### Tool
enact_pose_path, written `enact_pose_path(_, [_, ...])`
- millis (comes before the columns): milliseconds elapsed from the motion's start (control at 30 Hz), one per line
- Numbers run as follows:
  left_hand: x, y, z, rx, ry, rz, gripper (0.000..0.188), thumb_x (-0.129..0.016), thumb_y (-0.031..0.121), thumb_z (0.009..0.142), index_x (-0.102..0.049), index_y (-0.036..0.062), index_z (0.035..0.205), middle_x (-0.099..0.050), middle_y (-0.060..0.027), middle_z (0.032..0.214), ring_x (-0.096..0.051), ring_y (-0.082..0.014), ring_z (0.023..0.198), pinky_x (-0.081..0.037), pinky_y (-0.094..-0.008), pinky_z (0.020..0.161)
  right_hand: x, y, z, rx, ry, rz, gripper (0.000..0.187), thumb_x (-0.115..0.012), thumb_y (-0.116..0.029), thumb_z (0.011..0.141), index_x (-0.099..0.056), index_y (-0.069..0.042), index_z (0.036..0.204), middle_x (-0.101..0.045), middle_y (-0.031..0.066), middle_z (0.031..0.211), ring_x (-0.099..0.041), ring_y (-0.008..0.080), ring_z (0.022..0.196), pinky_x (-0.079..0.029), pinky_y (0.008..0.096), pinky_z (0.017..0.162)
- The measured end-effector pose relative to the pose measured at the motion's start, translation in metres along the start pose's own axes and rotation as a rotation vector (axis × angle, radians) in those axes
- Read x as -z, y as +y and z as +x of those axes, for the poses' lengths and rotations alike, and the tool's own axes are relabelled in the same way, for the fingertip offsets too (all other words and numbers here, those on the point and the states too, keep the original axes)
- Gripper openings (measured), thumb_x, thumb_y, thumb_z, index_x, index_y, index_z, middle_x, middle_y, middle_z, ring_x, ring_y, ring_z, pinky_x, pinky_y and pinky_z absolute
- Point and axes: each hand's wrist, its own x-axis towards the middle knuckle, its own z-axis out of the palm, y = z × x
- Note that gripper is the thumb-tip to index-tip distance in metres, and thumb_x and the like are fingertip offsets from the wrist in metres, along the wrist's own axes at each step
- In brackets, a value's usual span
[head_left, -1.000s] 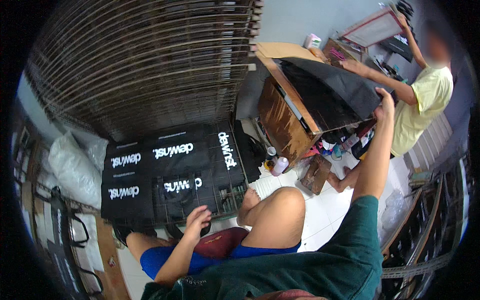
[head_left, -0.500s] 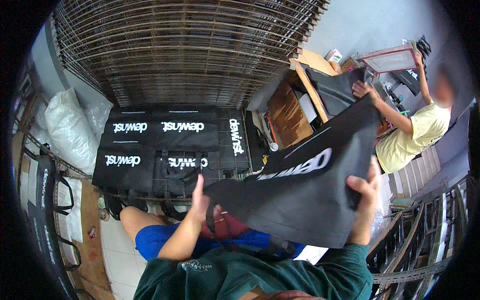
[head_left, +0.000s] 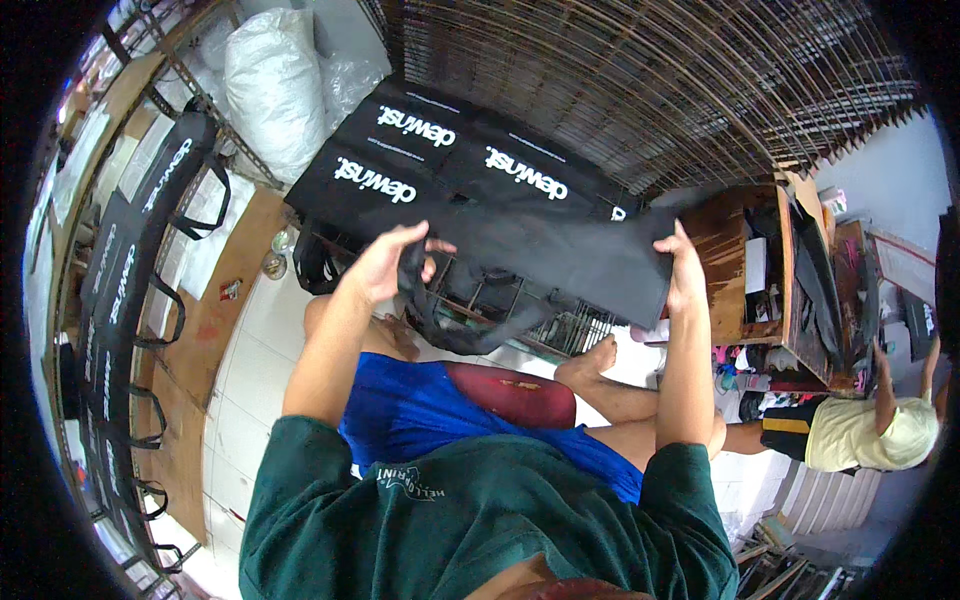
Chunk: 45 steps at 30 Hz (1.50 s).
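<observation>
A black fabric tote bag (head_left: 565,262) is stretched between my hands in front of me, its plain side showing and somewhat blurred. My left hand (head_left: 382,268) holds its left end, near a black handle loop (head_left: 470,340) that hangs toward me. My right hand (head_left: 685,272) grips the right end, thumb along the edge. Just beyond the held bag, several flat black bags (head_left: 410,160) with white lettering lie side by side on a wire drying rack. The held bag covers part of this layer.
A tall stack of wire racks (head_left: 640,80) rises behind. On the left, black bags (head_left: 120,270) with handles line a wooden bench (head_left: 235,270), near a white plastic sack (head_left: 272,90). A wooden cabinet (head_left: 735,255) stands at right; beyond it a person in a yellow shirt (head_left: 865,432) faces a framed screen.
My view has swung right and tilted. The held bag has moved from my right side to in front, near the rack, and is now spread wider. The co-worker's hands have both moved beside the frame.
</observation>
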Motion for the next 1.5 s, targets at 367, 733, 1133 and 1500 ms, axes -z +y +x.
enact_pose_path(367, [0.076,-0.073,0.029,0.134,0.331,0.124,0.019,-0.057,0.017,0.089,-0.045,0.0076,0.101,-0.06,-0.0086,0.082,-0.057,-0.0166,0.059,-0.051,-0.028,0.054,0.078,0.19,0.079,-0.042,0.144,-0.179,0.071,-0.051,0.012,0.067,-0.036,-0.003,0.135,-0.052,0.0088,0.123,-0.05,0.0203,0.11,-0.035,0.0302,0.097])
enact_pose_path(733, [0.16,-0.184,0.11,0.254,0.677,0.345,0.041,-0.045,-0.002,0.089,-0.031,0.0174,0.122,-0.058,-0.009,0.082,-0.055,-0.0172,0.06,-0.046,-0.0303,0.049,0.104,0.376,0.127,-0.222,0.494,-0.294,0.071,-0.049,0.015,0.071,-0.032,-0.004,0.137,-0.053,0.0106,0.117,-0.052,0.0194,0.102,-0.041,0.0278,0.085])
enact_pose_path(1133, [0.172,-0.194,0.124,0.17,0.661,0.293,0.058,-0.049,-0.002,0.088,-0.022,0.0218,0.134,-0.06,-0.0088,0.084,-0.058,-0.0161,0.061,-0.048,-0.0283,0.051,0.118,0.375,0.142,-0.157,0.486,-0.248,0.068,-0.053,0.009,0.077,-0.032,-0.01,0.138,-0.05,0.0142,0.121,-0.049,0.0204,0.106,-0.035,0.0308,0.094])
enact_pose_path(1500, [0.179,-0.21,0.129,0.089,0.855,0.391,0.094,-0.05,-0.005,0.086,0.017,0.0299,0.141,-0.052,-0.0135,0.099,-0.06,-0.0157,0.064,-0.049,-0.0267,0.053,0.105,0.37,0.143,-0.165,0.553,-0.278,0.061,-0.057,0.006,0.077,-0.04,-0.009,0.133,-0.055,0.0122,0.108,-0.051,0.0182,0.093,-0.04,0.0296,0.084])
